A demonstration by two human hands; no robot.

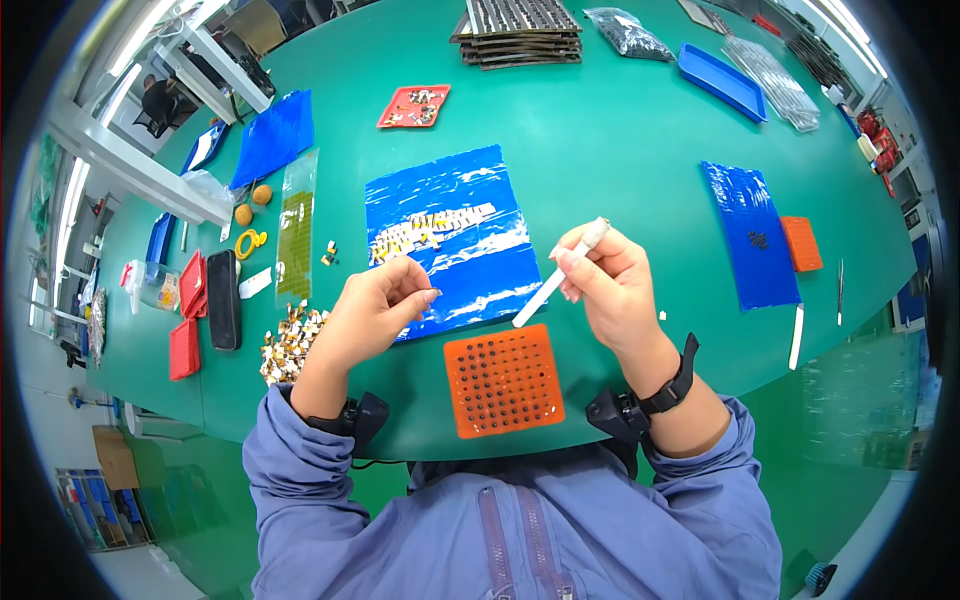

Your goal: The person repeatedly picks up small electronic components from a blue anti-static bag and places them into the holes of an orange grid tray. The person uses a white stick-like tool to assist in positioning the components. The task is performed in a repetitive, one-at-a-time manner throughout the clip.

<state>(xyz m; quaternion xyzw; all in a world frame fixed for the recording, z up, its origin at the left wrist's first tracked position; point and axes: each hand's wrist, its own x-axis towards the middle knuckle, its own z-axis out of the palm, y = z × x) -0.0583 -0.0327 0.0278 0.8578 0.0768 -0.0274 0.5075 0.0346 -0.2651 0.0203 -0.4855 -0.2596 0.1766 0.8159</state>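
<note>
Head cam view, and the orange block (pixel 515 424) sits right at the near edge of the table, between the forearms, with dark round bits in a lot of its holes. Right hand (pixel 612 290) grips a white stick (pixel 540 298) like a pen, near its wrapped end, bare tip pointing down by the block's far edge; can't tell if it touches anything. Left hand (pixel 382 300) is half curled over the blue sheet (pixel 480 175), thumb and finger close together, but I can't tell if there's something tiny pinched in there. If you ask me, keep the stick grip loose, steer from the fingers, and come at the holes steeply so you don't bump the neighbours. I'd also keep that left wrist off the row of small pale pieces (pixel 430 230) on the sheet. Surface is a big green table (pixel 620 130), with a loose pile of bits (pixel 290 345) beside the left forearm, a red tray (pixel 384 119) further back, and tweezers (pixel 840 292) way off right. Looks like a workshop: strip lights (pixel 125 95), green floor, someone seated (pixel 158 100) far back left.
</note>
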